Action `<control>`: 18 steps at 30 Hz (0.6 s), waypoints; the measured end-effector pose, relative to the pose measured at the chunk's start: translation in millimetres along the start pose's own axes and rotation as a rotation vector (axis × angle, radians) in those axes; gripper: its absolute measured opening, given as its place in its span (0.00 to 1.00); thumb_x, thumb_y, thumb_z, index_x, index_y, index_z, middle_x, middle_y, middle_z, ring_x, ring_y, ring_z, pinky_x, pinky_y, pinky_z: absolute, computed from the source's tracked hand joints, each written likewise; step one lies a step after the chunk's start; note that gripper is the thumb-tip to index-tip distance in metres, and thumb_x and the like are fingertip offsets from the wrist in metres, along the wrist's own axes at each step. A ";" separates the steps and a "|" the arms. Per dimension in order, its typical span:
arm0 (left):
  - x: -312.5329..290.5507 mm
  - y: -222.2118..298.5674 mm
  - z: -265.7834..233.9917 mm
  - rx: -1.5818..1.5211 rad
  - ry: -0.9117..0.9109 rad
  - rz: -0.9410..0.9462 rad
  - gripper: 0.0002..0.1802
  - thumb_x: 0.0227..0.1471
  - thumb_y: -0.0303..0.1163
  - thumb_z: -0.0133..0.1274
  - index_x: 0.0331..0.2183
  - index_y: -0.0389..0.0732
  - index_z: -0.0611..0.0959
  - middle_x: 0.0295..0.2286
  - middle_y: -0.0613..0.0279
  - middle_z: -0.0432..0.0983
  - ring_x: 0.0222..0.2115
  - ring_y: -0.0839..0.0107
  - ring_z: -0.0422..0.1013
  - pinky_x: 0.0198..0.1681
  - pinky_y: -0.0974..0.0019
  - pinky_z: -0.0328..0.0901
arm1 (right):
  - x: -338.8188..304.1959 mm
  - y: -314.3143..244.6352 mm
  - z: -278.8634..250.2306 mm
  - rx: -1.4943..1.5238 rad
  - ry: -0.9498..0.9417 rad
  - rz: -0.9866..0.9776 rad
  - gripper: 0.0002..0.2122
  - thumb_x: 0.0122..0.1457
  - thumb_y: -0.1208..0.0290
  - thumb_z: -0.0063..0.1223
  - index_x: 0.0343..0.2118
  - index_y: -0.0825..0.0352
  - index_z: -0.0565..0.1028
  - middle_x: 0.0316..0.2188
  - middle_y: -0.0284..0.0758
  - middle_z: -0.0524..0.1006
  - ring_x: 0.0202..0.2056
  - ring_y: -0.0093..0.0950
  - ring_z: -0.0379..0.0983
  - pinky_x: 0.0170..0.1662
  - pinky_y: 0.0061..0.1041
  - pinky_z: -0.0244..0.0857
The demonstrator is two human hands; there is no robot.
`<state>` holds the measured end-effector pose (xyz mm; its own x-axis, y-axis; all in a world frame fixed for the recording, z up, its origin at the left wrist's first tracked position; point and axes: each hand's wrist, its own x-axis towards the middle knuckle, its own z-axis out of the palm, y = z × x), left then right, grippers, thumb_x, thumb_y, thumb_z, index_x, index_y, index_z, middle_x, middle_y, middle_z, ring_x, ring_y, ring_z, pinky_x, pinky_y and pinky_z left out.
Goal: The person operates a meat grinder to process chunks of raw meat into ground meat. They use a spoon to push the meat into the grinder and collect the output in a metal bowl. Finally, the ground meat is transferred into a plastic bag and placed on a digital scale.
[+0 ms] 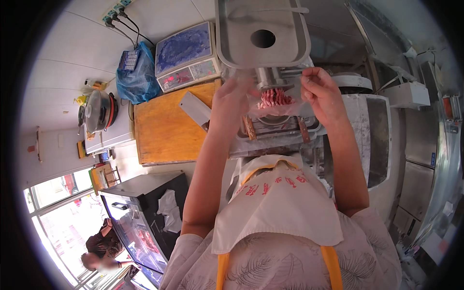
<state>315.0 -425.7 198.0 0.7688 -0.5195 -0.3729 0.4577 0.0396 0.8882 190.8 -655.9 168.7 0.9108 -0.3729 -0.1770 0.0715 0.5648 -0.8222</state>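
The person wears a cream apron (275,217) with a narrow yellow band (270,166) curving across its far part, red lettering (289,181) printed near that band, and two flat orange-yellow straps (331,266) running toward the shoulders. Under it is a pale, loose shirt (285,266) with a grey print of feathery leaves, its short sleeves ending near the elbows; the left hand (232,100) and right hand (323,94) are bare.

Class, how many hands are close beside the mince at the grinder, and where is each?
2. The left hand, blurred, is left of the mince; the right hand is right of it. Neither is hidden.
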 end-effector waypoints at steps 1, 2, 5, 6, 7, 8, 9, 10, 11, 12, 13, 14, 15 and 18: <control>0.6 -2.8 -0.4 -0.018 0.008 -0.006 0.12 0.70 0.29 0.50 0.48 0.32 0.81 0.31 0.62 0.79 0.19 0.84 0.58 0.26 0.75 0.56 | 0.9 1.2 -0.9 -0.009 0.000 -0.002 0.08 0.68 0.77 0.58 0.47 0.68 0.73 0.31 0.27 0.74 0.27 0.17 0.65 0.32 0.21 0.56; 0.9 -6.2 -1.1 -0.036 0.017 -0.014 0.12 0.70 0.29 0.49 0.48 0.33 0.80 0.30 0.62 0.79 0.19 0.84 0.58 0.26 0.75 0.55 | 1.3 2.5 -1.4 -0.017 -0.001 -0.001 0.08 0.68 0.78 0.58 0.47 0.68 0.73 0.31 0.27 0.73 0.27 0.17 0.64 0.32 0.21 0.56; 4.3 -14.5 -2.3 -0.085 0.034 0.003 0.12 0.70 0.29 0.49 0.49 0.34 0.81 0.31 0.63 0.79 0.19 0.84 0.58 0.25 0.75 0.55 | 2.0 3.5 -0.9 -0.014 0.046 0.011 0.09 0.66 0.79 0.59 0.46 0.68 0.72 0.29 0.27 0.71 0.27 0.18 0.63 0.32 0.21 0.56; 4.8 -15.6 -2.2 -0.087 0.046 -0.001 0.12 0.70 0.29 0.50 0.49 0.34 0.81 0.31 0.63 0.79 0.19 0.84 0.58 0.25 0.75 0.55 | 1.7 5.0 -1.1 -0.020 0.053 0.009 0.09 0.66 0.79 0.59 0.46 0.68 0.72 0.30 0.27 0.71 0.27 0.18 0.63 0.32 0.21 0.56; 4.9 -16.6 -2.0 -0.089 0.058 -0.005 0.12 0.70 0.29 0.50 0.49 0.34 0.81 0.31 0.63 0.79 0.19 0.84 0.58 0.25 0.75 0.54 | 0.5 7.3 -1.9 -0.025 0.059 0.007 0.09 0.66 0.79 0.59 0.46 0.68 0.72 0.30 0.27 0.71 0.27 0.18 0.63 0.32 0.20 0.56; 4.6 -17.7 -2.5 -0.091 0.072 -0.011 0.12 0.70 0.29 0.50 0.49 0.34 0.81 0.31 0.63 0.79 0.19 0.84 0.58 0.25 0.76 0.54 | -0.5 9.4 -2.5 -0.030 0.066 0.006 0.09 0.66 0.79 0.59 0.46 0.67 0.72 0.30 0.27 0.71 0.27 0.18 0.63 0.32 0.20 0.55; 5.2 -19.0 -3.7 -0.101 0.067 -0.006 0.12 0.70 0.29 0.50 0.49 0.34 0.81 0.31 0.63 0.79 0.19 0.84 0.58 0.25 0.75 0.54 | -0.3 10.2 -2.7 -0.024 0.064 0.008 0.09 0.66 0.79 0.58 0.46 0.67 0.72 0.30 0.27 0.71 0.27 0.17 0.63 0.32 0.20 0.55; 6.0 -20.7 -5.1 -0.112 0.062 -0.002 0.12 0.70 0.29 0.50 0.49 0.34 0.81 0.31 0.63 0.79 0.19 0.84 0.58 0.25 0.75 0.54 | -0.1 10.8 -3.0 -0.019 0.062 0.011 0.09 0.66 0.79 0.58 0.46 0.67 0.72 0.31 0.27 0.71 0.27 0.17 0.63 0.31 0.20 0.55; 7.0 -23.0 -6.2 -0.123 0.054 0.000 0.11 0.70 0.29 0.50 0.49 0.34 0.81 0.30 0.63 0.79 0.19 0.84 0.58 0.25 0.75 0.54 | -0.3 11.9 -3.9 -0.013 0.063 0.013 0.09 0.66 0.79 0.58 0.47 0.67 0.72 0.31 0.27 0.71 0.27 0.17 0.63 0.31 0.20 0.55; 8.1 -25.4 -7.3 -0.132 0.054 -0.001 0.11 0.70 0.29 0.51 0.49 0.34 0.81 0.30 0.63 0.79 0.19 0.84 0.59 0.25 0.75 0.55 | 0.0 13.8 -5.5 -0.012 0.067 0.012 0.09 0.66 0.79 0.58 0.46 0.67 0.72 0.31 0.27 0.72 0.27 0.17 0.63 0.31 0.20 0.55; 9.4 -28.0 -8.3 -0.141 0.054 -0.003 0.11 0.70 0.29 0.51 0.49 0.34 0.81 0.30 0.63 0.79 0.19 0.84 0.59 0.25 0.75 0.55 | 0.8 16.1 -7.6 -0.011 0.071 0.010 0.09 0.66 0.79 0.58 0.46 0.67 0.72 0.31 0.28 0.72 0.27 0.17 0.63 0.31 0.20 0.55; 9.9 -29.9 -9.2 -0.149 0.055 -0.003 0.11 0.70 0.29 0.51 0.49 0.35 0.81 0.30 0.63 0.79 0.19 0.83 0.59 0.24 0.75 0.55 | 1.2 17.1 -8.0 -0.008 0.073 0.007 0.09 0.66 0.80 0.58 0.46 0.66 0.72 0.32 0.28 0.72 0.27 0.17 0.63 0.31 0.20 0.55; 10.6 -31.8 -9.6 -0.152 0.055 -0.005 0.11 0.70 0.29 0.51 0.49 0.35 0.81 0.30 0.63 0.79 0.19 0.83 0.59 0.24 0.75 0.55 | 1.6 17.5 -8.4 -0.006 0.077 0.006 0.09 0.66 0.80 0.57 0.46 0.66 0.72 0.32 0.28 0.73 0.27 0.17 0.63 0.31 0.20 0.55; 12.9 -38.0 -10.5 -0.166 0.055 -0.013 0.11 0.70 0.30 0.52 0.49 0.35 0.81 0.30 0.63 0.79 0.19 0.83 0.59 0.24 0.75 0.55 | 2.4 19.0 -10.0 0.002 0.085 0.005 0.09 0.65 0.80 0.57 0.47 0.66 0.72 0.33 0.29 0.74 0.26 0.17 0.63 0.31 0.20 0.56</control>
<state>312.2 -424.9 156.6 0.7834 -0.4734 -0.4027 0.5319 0.1755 0.8284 190.3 -653.4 147.3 0.8736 -0.4311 -0.2259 0.0684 0.5683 -0.8199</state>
